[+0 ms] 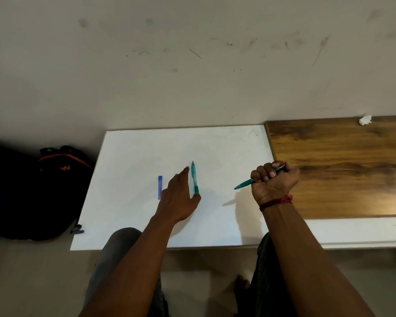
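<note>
My right hand (273, 179) is curled in a fist round a teal pen (244, 184), held a little above the white board (135, 152); the pen's tip points left. A second teal pen (194, 177) lies on the board, pointing away from me. My left hand (178, 197) rests flat on the board just left of that pen, fingers stretched out, thumb at the pen's near end. A small blue bar (160, 186) lies on the board at the left hand's far side, partly hidden by it.
A wooden panel (341, 168) adjoins the board on the right, with a crumpled white scrap (365, 120) at its far edge. A dark backpack (50, 191) sits on the floor to the left. A wall rises directly behind the board. My knees show below the board's near edge.
</note>
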